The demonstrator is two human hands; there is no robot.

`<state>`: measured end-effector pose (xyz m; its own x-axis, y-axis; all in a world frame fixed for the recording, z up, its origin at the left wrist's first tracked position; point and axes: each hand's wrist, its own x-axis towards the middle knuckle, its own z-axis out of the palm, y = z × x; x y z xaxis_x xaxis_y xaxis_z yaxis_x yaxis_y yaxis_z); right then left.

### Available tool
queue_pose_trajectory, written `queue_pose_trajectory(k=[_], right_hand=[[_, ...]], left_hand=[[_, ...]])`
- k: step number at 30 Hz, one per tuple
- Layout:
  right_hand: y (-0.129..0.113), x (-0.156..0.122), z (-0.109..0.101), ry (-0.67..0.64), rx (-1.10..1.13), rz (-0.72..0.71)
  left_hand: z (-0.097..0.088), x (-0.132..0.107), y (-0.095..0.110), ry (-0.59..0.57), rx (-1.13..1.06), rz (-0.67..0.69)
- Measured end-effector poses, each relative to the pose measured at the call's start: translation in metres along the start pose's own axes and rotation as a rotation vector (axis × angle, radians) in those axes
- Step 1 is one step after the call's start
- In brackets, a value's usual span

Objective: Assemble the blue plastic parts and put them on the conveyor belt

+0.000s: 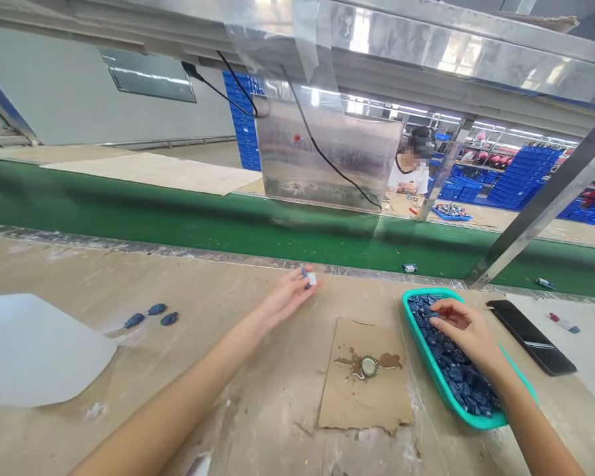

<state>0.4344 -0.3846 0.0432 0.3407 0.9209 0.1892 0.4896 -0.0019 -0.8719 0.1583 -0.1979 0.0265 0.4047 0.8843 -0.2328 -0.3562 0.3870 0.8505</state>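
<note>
**Blue-and-white part (308, 277) pinched above the bench**

The part is held between thumb and fingertips of the left hand (286, 297). The right hand (459, 327) is laid open on blue parts (453, 370) heaped in a teal plastic basket (429, 347). A cardboard sheet (361, 396) bearing a bottle cap (369, 366) lies between the hands. Open bench is left toward three blue parts (151, 316); the green conveyor belt (178, 218) bounds the far edge, with a black tablet (530, 337) at right.

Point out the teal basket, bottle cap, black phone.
teal basket (425, 350), head view, left rim
bottle cap (369, 366), head view, centre of the cap
black phone (530, 337), head view, middle of its face
</note>
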Motion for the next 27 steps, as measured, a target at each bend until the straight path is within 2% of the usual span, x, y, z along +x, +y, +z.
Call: queue_pose_trajectory(k=[2,4,7,10,13,18,25,27], right_hand=[[-0.016,-0.007,0.012,-0.097,-0.025,-0.092],[-0.029,-0.016,0.03,-0.251,-0.094,-0.152],[-0.038,-0.027,0.059,-0.407,-0.293,-0.248],[-0.031,-0.033,0.081,-0.428,-0.465,-0.314],[-0.02,-0.036,0.091,-0.403,-0.529,-0.334],[-0.019,-0.036,0.092,-0.421,-0.629,-0.375],[-0.037,-0.039,0.102,-0.476,-0.923,-0.337],[-0.039,-0.038,0.102,-0.49,-0.917,-0.348]], left_hand=[[0.018,-0.026,-0.01,-0.098,-0.039,-0.091],[0.029,-0.044,-0.018,-0.141,-0.035,-0.108],[0.034,-0.058,-0.029,-0.194,0.061,-0.108],[0.03,-0.061,-0.037,-0.247,0.251,-0.074],[0.025,-0.061,-0.042,-0.257,0.508,0.041],[0.023,-0.062,-0.044,-0.271,0.859,0.344],[0.021,-0.068,-0.049,-0.335,1.028,0.581],[0.021,-0.068,-0.05,-0.361,1.027,0.626]])
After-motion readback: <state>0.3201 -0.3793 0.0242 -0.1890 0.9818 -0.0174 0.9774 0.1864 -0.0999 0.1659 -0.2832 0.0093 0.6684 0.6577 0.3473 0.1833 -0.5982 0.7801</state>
